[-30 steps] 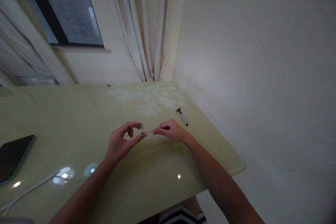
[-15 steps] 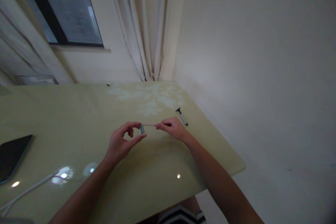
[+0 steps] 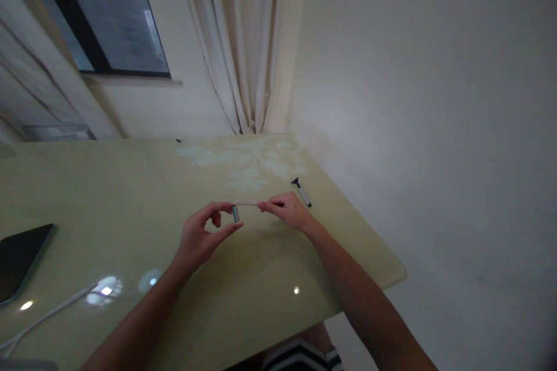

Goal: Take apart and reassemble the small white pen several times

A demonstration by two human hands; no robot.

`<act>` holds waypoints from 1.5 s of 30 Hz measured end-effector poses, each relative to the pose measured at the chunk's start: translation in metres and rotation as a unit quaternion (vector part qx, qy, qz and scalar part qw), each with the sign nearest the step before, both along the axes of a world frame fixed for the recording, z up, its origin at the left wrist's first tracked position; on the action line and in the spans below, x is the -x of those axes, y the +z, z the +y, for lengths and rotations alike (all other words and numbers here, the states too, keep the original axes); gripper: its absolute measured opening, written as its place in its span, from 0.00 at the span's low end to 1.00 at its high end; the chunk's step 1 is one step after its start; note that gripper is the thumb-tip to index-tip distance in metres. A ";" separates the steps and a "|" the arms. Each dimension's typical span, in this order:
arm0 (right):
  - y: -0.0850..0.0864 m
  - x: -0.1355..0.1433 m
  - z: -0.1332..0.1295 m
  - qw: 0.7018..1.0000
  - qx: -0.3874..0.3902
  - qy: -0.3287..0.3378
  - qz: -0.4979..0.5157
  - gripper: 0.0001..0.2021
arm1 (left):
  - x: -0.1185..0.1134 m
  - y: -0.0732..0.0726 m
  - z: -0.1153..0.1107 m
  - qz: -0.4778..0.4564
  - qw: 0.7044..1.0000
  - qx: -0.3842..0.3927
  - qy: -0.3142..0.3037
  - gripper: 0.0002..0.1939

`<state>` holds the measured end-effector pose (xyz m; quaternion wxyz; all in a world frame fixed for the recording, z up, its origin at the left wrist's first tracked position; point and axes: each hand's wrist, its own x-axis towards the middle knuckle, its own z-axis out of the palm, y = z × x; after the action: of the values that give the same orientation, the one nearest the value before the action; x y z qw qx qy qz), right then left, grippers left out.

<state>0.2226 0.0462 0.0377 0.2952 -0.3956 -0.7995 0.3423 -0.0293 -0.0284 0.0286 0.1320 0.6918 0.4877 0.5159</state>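
Between the thumb and forefinger of my left hand (image 3: 202, 236) is a small razor head (image 3: 235, 214), dark with a greenish strip, held upright by its ends above the table. My right hand (image 3: 288, 209) pinches a thin pale stick (image 3: 248, 204), whose far tip is at the top of the razor head. Whether the tip touches it is too small to tell. Just behind my right hand, a razor (image 3: 302, 193) with a black head and a grey and black handle lies on the table.
The glossy yellow-green table (image 3: 130, 185) reaches the wall and curtain (image 3: 248, 40). A dark tablet-like object (image 3: 24, 261) lies at the left edge, with a white cable (image 3: 52, 313) nearer me. A tiny black piece (image 3: 178, 140) is at the back edge.
My right hand and the tip of the pale stick have risen very slightly. My left hand holds the razor head in nearly the same place.
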 end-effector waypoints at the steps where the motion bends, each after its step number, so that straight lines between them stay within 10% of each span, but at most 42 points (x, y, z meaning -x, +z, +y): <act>1: 0.000 0.000 0.000 1.000 -0.002 0.003 0.001 0.29 | 0.000 0.000 0.000 0.000 1.000 0.001 0.000 0.18; 45: 0.001 -0.004 0.000 0.999 0.020 0.045 0.014 0.29 | -0.002 -0.001 -0.002 0.002 1.000 -0.005 -0.011 0.19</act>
<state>0.2270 0.0459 0.0382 0.2824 -0.3607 -0.8052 0.3765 -0.0270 -0.0303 0.0278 0.1336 0.6989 0.4776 0.5153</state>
